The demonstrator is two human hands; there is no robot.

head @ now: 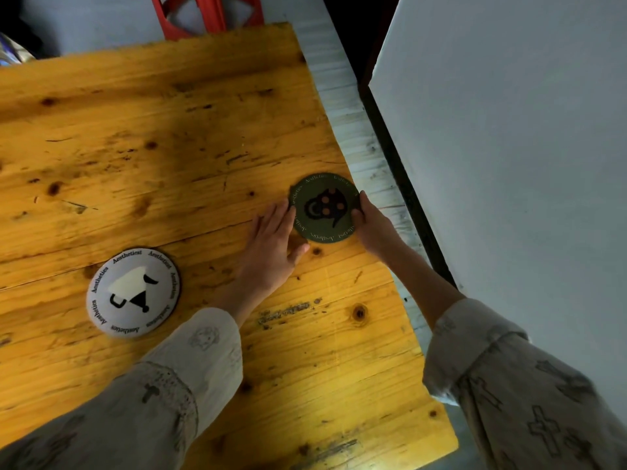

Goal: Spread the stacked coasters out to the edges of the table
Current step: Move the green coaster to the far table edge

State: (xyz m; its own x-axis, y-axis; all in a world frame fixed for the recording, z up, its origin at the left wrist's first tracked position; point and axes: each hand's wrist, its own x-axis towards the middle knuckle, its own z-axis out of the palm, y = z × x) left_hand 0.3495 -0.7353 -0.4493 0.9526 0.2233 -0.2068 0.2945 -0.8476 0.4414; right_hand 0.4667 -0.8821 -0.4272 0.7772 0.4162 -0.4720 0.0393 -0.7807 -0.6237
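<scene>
A dark green round coaster (pixel 322 206) with a black figure and orange dots lies at the right edge of the yellow wooden table (pixel 169 130). My right hand (pixel 371 225) grips its right rim, thumb on top. My left hand (pixel 274 245) lies flat on the table with its fingertips touching the coaster's left rim. A white round coaster (pixel 133 291) with a black and cream drawing lies flat to the left, near the middle of the table, apart from both hands. Whether more coasters lie under it cannot be told.
A pale wooden strip (pixel 356 123) runs along the table's right edge, with a dark gap and a white panel (pixel 509 147) beyond it. A red chair (pixel 207 15) stands past the far edge.
</scene>
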